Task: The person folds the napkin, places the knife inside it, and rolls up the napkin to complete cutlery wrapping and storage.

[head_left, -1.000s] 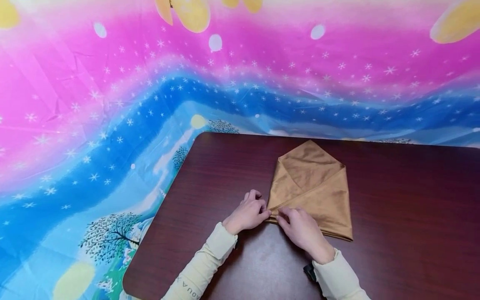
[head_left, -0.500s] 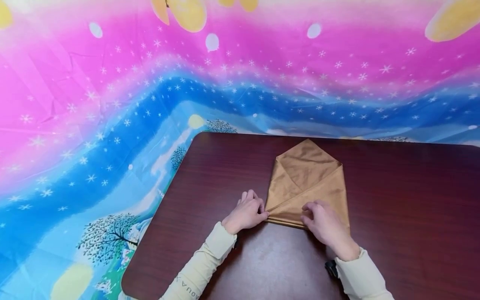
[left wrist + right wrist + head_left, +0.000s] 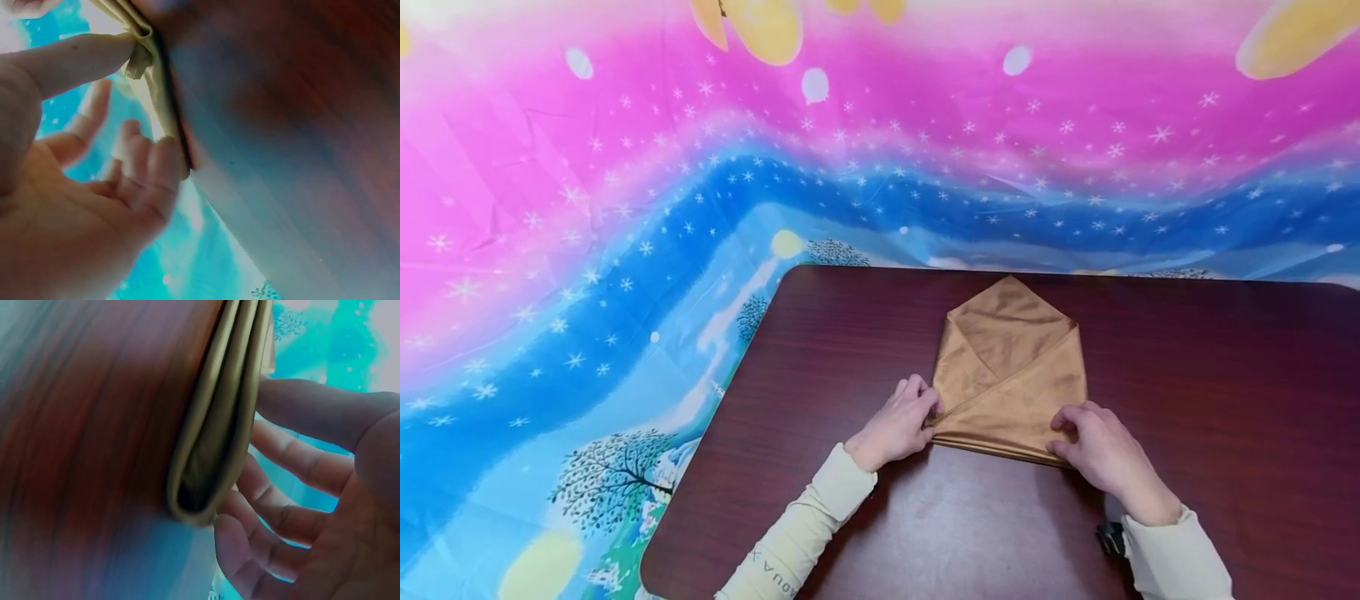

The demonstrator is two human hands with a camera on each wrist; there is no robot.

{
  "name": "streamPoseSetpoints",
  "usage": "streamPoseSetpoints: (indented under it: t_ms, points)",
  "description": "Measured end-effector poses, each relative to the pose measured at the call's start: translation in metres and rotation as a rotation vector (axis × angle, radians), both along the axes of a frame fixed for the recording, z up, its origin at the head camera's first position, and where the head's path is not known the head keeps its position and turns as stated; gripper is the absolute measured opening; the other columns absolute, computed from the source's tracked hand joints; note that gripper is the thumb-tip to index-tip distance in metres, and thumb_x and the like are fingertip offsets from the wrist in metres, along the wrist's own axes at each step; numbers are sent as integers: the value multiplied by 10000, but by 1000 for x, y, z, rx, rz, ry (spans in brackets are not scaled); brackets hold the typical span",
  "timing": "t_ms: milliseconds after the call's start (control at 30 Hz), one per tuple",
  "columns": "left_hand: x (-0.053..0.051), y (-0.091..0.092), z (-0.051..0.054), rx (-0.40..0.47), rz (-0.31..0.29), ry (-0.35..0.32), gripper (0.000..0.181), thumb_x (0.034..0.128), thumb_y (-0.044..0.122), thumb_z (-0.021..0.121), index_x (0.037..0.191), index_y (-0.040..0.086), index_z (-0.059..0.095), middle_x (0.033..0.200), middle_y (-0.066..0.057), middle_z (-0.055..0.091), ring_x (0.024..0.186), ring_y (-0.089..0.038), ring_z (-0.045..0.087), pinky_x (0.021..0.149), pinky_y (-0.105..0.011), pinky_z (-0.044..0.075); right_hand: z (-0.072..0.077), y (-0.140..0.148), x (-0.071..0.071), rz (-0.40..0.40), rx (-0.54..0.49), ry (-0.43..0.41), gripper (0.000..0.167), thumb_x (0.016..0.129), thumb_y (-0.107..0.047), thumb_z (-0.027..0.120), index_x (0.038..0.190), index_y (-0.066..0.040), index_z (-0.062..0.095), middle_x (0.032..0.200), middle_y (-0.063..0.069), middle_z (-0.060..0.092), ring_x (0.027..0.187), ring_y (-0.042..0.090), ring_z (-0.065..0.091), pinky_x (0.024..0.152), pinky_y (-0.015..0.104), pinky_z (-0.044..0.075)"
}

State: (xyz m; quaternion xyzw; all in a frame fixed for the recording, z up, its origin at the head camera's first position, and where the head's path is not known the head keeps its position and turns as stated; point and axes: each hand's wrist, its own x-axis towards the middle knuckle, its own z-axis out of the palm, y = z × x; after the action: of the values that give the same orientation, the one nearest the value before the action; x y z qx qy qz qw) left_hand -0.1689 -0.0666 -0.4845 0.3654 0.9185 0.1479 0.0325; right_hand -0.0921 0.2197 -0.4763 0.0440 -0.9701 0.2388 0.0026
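Note:
A golden-brown cloth (image 3: 1011, 392), satiny and folded into layers, lies on the table with a pointed flap at its far end. My left hand (image 3: 898, 422) is at its near left corner. In the left wrist view, the thumb (image 3: 94, 59) touches the layered edge while the index finger stands apart from it. My right hand (image 3: 1108, 446) rests at the near right corner. Seen from the right wrist, its thumb (image 3: 312, 412) lies along the top of the looped fold (image 3: 215, 444), and the loosely bent fingers are beside the cloth.
The dark reddish-brown table (image 3: 820, 333) has a rounded far left corner. Behind it and to the left hangs a pink and blue printed backdrop (image 3: 625, 167) with snowflakes and trees. A black strap (image 3: 1108, 540) shows at the right wrist.
My right hand has slid rightward along the near edge from beside the left hand to the right corner. The left hand has stayed at its corner, its fingers shifting slightly.

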Motion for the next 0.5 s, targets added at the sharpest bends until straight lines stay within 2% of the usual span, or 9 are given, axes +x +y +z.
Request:
streamPoseSetpoints:
  t_ms: [133, 267, 367, 500]
  points:
    - [1, 4, 0, -46, -123, 103, 252, 813, 52, 688, 1013, 200, 655, 1072, 22, 519, 929, -161, 459, 750, -246, 397, -1, 5, 1, 20, 9, 15, 199, 753, -193, 789, 900, -107, 685, 899, 77, 616, 811, 244, 562, 682, 411, 441]
    - [2, 7, 1, -118, -208, 184, 291, 800, 18, 653, 981, 241, 698, 1029, 67, 581, 938, -140, 517, 769, -258, 435, -3, 5, 3, 21, 18, 35, 180, 754, -180, 783, 891, -112, 689, 940, 82, 632, 852, 262, 583, 705, 432, 458]
    - [3, 8, 1, -162, -237, 225, 284, 781, 33, 672, 960, 249, 714, 966, 88, 608, 933, -127, 560, 780, -269, 457, -5, 5, 4, 27, 27, 57, 162, 755, -166, 780, 875, -114, 684, 930, 62, 628, 840, 239, 582, 700, 416, 463]
    - [4, 6, 1, -194, -246, 268, 232, 817, 87, 663, 946, 264, 738, 917, 104, 609, 917, -113, 572, 764, -265, 454, -6, 5, 5, 37, 35, 71, 152, 757, -157, 781, 859, -121, 675, 909, 38, 613, 802, 196, 562, 677, 384, 453]
